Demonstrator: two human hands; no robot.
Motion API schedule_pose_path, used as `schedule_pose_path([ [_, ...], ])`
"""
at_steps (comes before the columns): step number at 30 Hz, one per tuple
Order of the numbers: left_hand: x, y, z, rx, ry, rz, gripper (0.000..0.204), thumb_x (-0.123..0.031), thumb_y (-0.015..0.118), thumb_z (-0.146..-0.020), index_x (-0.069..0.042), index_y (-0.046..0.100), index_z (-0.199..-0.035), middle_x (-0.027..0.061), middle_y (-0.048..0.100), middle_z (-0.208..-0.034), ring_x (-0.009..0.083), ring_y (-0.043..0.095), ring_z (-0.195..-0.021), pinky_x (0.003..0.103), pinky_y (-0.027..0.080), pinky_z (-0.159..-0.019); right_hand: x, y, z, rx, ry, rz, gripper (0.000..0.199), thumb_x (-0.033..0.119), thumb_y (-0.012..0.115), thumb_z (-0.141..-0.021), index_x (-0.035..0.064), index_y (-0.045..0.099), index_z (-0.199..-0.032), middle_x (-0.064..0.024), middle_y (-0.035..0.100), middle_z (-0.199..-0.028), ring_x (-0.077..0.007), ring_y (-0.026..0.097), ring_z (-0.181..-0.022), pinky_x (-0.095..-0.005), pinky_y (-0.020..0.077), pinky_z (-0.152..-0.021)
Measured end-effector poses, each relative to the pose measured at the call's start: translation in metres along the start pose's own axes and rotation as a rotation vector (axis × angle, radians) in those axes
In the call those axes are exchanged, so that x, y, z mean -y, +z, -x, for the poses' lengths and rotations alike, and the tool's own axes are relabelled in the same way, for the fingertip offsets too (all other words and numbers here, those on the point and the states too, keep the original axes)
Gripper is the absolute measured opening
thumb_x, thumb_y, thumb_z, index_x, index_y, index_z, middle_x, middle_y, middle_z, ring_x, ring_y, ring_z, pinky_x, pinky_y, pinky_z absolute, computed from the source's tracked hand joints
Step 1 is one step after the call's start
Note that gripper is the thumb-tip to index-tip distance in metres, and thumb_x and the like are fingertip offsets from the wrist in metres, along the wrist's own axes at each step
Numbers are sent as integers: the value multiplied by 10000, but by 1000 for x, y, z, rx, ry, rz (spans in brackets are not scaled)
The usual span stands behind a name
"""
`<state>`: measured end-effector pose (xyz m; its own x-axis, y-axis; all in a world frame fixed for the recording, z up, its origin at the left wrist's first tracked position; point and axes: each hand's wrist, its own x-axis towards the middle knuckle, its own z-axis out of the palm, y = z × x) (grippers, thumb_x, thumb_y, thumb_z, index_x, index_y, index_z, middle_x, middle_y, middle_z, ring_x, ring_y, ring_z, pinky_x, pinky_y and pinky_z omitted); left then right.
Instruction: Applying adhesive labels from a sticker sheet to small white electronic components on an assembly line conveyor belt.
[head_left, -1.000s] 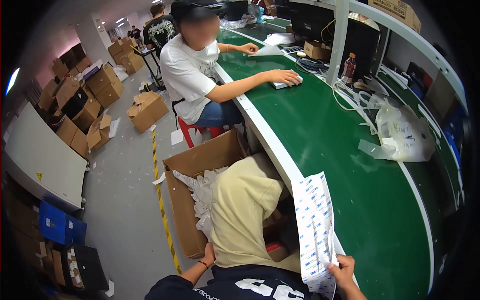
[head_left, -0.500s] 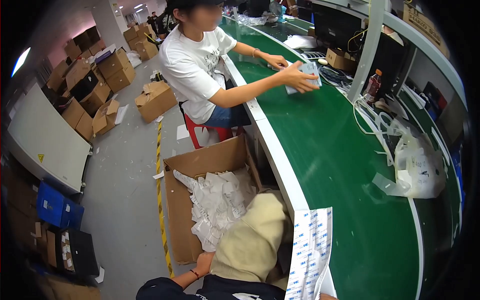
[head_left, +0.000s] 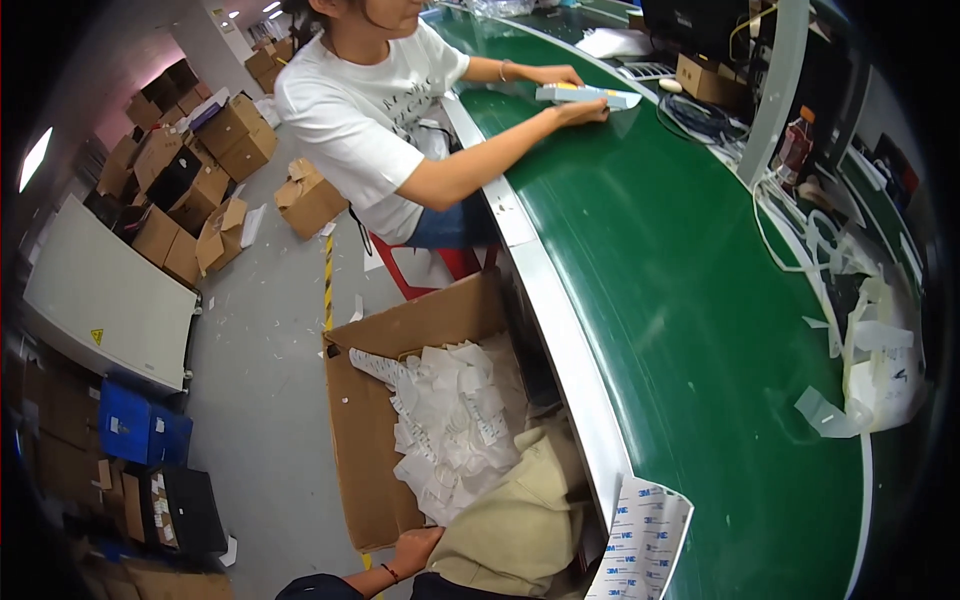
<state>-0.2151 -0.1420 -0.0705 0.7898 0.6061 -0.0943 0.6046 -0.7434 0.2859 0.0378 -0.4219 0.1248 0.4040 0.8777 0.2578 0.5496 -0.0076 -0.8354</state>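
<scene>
My left hand, with a thin dark band at the wrist, rests beside my knee in beige trousers, next to the near end of an open cardboard box. Its fingers are partly hidden against the trouser leg, and nothing shows in it. My right hand is out of view. A white sheet with blue printing, curled at its edge, stands at the lower edge over the rim of the green worktop. What supports its lower part is hidden.
The cardboard box on the floor holds crumpled white paper strips. Across the bench corner a seated co-worker holds a flat light-blue box in both hands. A plastic bag and a bottle stand at the right.
The view has shifted, and the printed sheet sits lower in it. A sliver of my right hand below the sheet has gone out of view. The co-worker's light-blue box has tipped flatter.
</scene>
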Motion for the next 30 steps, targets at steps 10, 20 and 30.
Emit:
schedule_pose_path([
  [10,5,10,0,8,26,-59,133,-226,486,-739,-121,503,-819,61,491,-553,250,486,-476,348,339,-436,-3,-1,14,45,318,-186,204,-7,565,-653,15,421,-511,-73,389,-503,-193,325,-443,-292,297,-439],
  [20,2,1,0,12,-7,-111,154,-245,497,-736,-116,500,-821,67,506,-542,264,491,-463,361,341,-426,-4,6,9,46,-29,-17,120,-2,577,-694,-5,496,-606,-92,453,-573,-212,390,-475,-301,342,-461],
  [30,5,3,1,-11,-2,-122,159,-255,490,-738,-127,497,-832,68,515,-555,264,501,-466,364,342,-419,-1,11,4,11,-30,-23,170,-9,561,-642,23,444,-522,-75,400,-504,-197,338,-438,-287,306,-439],
])
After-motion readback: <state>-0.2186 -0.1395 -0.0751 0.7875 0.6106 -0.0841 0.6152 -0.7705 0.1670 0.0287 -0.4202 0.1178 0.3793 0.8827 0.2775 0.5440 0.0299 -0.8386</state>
